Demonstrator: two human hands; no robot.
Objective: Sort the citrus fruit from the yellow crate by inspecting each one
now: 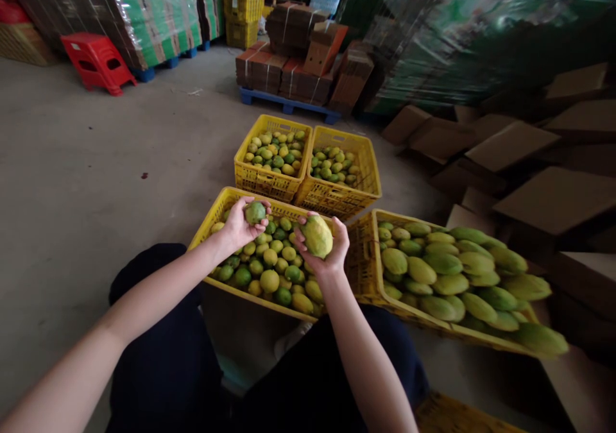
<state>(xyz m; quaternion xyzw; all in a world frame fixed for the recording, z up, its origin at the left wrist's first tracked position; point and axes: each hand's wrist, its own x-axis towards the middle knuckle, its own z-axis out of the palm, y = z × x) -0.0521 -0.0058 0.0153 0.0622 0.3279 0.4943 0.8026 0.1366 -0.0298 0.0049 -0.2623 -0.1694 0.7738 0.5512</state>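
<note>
Two dark trouser legs [163, 356] frame the bottom, with part of one crate [462, 415] at the lower right edge. The two hands are apart from each other, each with one fruit. The left hand [240, 229] has its fingers curled round a small green fruit [255, 212]; the right hand [331, 260] cups a larger yellow-green fruit [318, 236], fingers and thumb about its sides. Both fruits are above the front crate [260, 303], which holds dozens of round fruits [270, 281], too many overlapping to count. Just beside it on the right is one crate [360, 260] of long fruits [443, 263], heaped past the rim and also too overlapped for a sure count.

Beyond the front crate, two more crates touch side by side: the left one [267, 181] well filled, the right one [332, 199] with a bare side.

Many boxes [561, 199] lie jumbled at right. Farther off are one red stool [99, 61], one blue pallet [289, 105] of bundled cartons [262, 67], and at least two stacked crates [243, 3].
</note>
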